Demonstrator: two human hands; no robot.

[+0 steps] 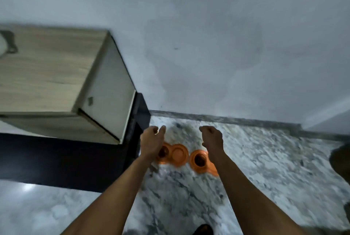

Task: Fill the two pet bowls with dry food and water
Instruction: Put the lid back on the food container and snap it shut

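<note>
Orange marks both pet dishes, which sit on the grey-and-white marbled floor (pixel 265 159) close to its far edge, where a dark skirting strip (pixel 227 120) runs along the foot of the pale wall (pixel 208 45). The left pet bowl (pixel 178 154) is a twin dish. Its left well holds something dark and is partly covered by the left hand (pixel 151 140), while its right well shows plain orange. It lies just beside the right edge of a black base (pixel 66 159), which carries a wood-grain cabinet (pixel 47 73). The cabinet's near corner juts out close to the left wrist.

The right pet bowl (pixel 198 161) lies near the first without touching it. One of its wells has dark contents, and its other end is hidden behind the right forearm.

Both arms reach forward above the dishes. The left hand has loosely curled fingers with the thumb apart and holds nothing. The right hand (pixel 211 137) droops with its fingers bent under, also holding nothing. Blur hides the finer finger detail.

Open floor runs from the right pet bowl toward the right edge, where a dark shape (pixel 341 161) intrudes. It also runs toward the viewer between the forearms, down to another dark shape (pixel 203 230) at the bottom edge
</note>
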